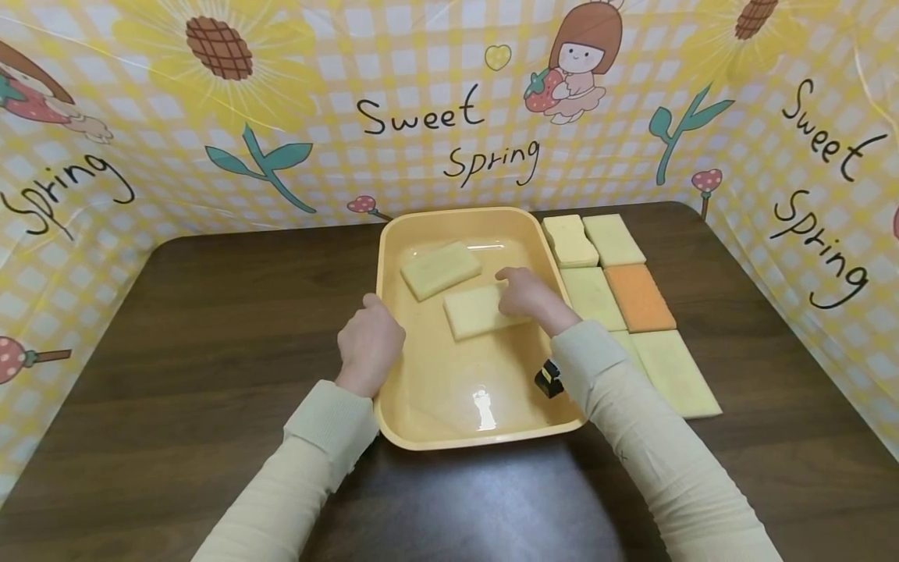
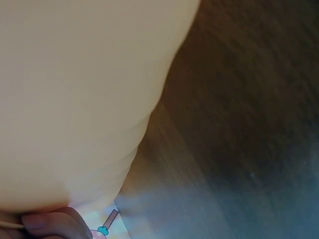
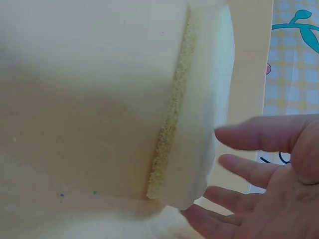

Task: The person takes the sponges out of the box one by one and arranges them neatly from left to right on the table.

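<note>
A yellow plastic basin (image 1: pixel 456 414) stands on the table. At its left side, my left hand (image 1: pixel 371 343) grips the rim, the fingers (image 2: pixel 52 222) bent over the edge in the left wrist view. My right hand (image 1: pixel 530 298) is inside the basin at the right end of a pale yellow rectangular sponge (image 1: pixel 472 314). In the right wrist view, thumb and fingers are spread fairly straight beside the sponge (image 3: pixel 197 109), with some fingertips touching its end. Behind it, a second pale sponge (image 1: pixel 441 270) lies flat in the basin.
Right of the basin lie several pale sponges (image 1: pixel 677 371), an orange sponge (image 1: pixel 641 298) and a wavy-edged sponge (image 1: pixel 570 240). A black wrist device (image 1: pixel 549 379) sits beneath the right cuff. Patterned yellow cloth (image 1: pixel 421 55) walls the table's back and sides.
</note>
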{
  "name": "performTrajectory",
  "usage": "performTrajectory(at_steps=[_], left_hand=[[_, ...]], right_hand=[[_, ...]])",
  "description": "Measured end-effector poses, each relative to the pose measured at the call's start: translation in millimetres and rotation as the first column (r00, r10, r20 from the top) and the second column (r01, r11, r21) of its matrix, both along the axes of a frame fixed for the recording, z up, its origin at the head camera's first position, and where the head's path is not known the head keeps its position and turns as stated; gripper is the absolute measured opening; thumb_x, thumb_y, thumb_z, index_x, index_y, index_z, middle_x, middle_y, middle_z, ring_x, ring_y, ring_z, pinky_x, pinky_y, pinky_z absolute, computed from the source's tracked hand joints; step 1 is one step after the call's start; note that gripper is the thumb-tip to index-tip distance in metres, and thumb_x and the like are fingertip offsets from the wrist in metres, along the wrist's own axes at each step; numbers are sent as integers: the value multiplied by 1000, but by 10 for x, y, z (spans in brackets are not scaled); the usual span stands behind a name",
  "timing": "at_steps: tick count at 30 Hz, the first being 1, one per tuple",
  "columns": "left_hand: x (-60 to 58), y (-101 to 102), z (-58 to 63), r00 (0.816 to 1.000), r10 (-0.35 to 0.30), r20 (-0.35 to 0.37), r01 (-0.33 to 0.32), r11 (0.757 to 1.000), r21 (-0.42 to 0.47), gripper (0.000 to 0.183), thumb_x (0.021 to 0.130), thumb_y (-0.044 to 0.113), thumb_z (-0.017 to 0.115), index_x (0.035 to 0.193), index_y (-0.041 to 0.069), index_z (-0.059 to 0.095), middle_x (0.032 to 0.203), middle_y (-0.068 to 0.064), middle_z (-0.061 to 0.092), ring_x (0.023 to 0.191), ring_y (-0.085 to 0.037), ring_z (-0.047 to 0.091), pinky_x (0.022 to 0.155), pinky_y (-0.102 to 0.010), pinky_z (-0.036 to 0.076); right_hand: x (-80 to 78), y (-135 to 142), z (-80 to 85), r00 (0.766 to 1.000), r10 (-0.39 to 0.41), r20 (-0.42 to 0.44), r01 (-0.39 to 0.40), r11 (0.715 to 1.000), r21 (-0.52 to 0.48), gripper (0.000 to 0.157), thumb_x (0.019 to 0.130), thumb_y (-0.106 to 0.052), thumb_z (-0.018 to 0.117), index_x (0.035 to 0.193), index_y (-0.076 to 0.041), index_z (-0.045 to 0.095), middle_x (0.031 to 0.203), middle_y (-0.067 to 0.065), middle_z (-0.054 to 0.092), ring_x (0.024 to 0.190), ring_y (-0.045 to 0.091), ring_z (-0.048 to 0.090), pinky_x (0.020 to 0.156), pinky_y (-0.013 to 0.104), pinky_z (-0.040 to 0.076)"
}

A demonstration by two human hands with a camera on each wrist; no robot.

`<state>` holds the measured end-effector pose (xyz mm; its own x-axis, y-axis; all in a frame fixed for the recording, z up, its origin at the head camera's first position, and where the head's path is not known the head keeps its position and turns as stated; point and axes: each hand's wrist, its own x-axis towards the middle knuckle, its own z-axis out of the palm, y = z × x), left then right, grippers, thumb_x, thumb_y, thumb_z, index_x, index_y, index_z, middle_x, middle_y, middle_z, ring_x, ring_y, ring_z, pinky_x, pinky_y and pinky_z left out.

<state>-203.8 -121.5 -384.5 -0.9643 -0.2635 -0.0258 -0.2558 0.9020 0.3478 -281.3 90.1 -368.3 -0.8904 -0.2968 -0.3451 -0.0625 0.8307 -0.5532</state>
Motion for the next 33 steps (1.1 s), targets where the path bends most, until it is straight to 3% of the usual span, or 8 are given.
performTrajectory(at_steps=[4, 7, 10, 12, 16, 24, 29, 33], left_hand=[[-1, -2, 1, 1000, -3, 5, 3, 1000, 2, 13, 90, 9, 44, 94, -3, 46, 80, -25, 65, 70, -38, 67, 60, -51, 53], [-1, -2, 5, 1000, -3, 9, 2, 1000, 2, 14, 90, 10, 44, 94, -3, 46, 81, -25, 65, 71, -38, 67, 60, -51, 53], [-3, -3, 8, 1000, -1, 9, 1, 1000, 3, 14, 90, 10, 44, 94, -3, 46, 81, -25, 65, 71, -38, 67, 60, -51, 53], [-5, -4, 8, 1000, -1, 10, 1, 1000, 3, 14, 90, 10, 44, 94, -3, 46, 81, -26, 65, 71, -38, 67, 60, -51, 53], [-6, -3, 14, 1000, -2, 11, 2, 1000, 3, 15, 90, 10, 44, 95, -4, 46, 82, -26, 65, 71, -38, 67, 61, -51, 53], [-6, -3, 21, 1000, -4, 20, 4, 1000, 3, 14, 91, 10, 43, 94, -4, 46, 81, -25, 64, 70, -37, 67, 59, -50, 53], [-4, -1, 24, 1000, -1, 19, 1, 1000, 0, 14, 91, 10, 43, 94, -4, 46, 81, -26, 65, 70, -37, 67, 60, -50, 53], [-6, 10, 21, 1000, 2, 31, -2, 1000, 4, 15, 90, 10, 45, 96, -4, 46, 83, -26, 65, 72, -38, 67, 61, -51, 54]], right_hand=[[15, 5, 6, 1000, 1, 31, -2, 999, 51, 71, 72, 2, 51, 142, 2, 36, 135, 22, 50, 70, 19, 39, 64, 26, 36], [27, 4, 16, 1000, 6, 15, -7, 997, 73, 69, 74, -2, 57, 140, 5, 39, 141, 24, 46, 99, 27, 52, 86, 33, 45], [39, 5, 27, 1000, 8, 10, -9, 995, 97, 67, 76, -7, 63, 137, 9, 42, 144, 27, 41, 131, 35, 41, 108, 39, 38], [43, 4, 32, 1000, 4, 20, -6, 994, 106, 67, 76, -10, 66, 136, 9, 43, 145, 28, 39, 137, 39, 33, 112, 42, 34], [51, 2, 41, 998, -14, 58, 9, 996, 91, 65, 78, -12, 69, 135, 6, 43, 144, 24, 43, 135, 38, 36, 111, 43, 34], [73, 7, 63, 993, -42, 114, 38, 999, 38, 63, 79, -10, 70, 132, 2, 38, 135, 21, 49, 115, 31, 51, 103, 42, 41], [83, 15, 65, 991, -46, 128, 41, 998, 38, 62, 79, -13, 72, 129, 0, 37, 123, 19, 51, 87, 23, 51, 80, 34, 46], [97, 18, 73, 988, -46, 150, 40, 998, 43, 63, 81, -18, 73, 128, -1, 35, 114, 14, 50, 77, 20, 49, 70, 28, 43]])
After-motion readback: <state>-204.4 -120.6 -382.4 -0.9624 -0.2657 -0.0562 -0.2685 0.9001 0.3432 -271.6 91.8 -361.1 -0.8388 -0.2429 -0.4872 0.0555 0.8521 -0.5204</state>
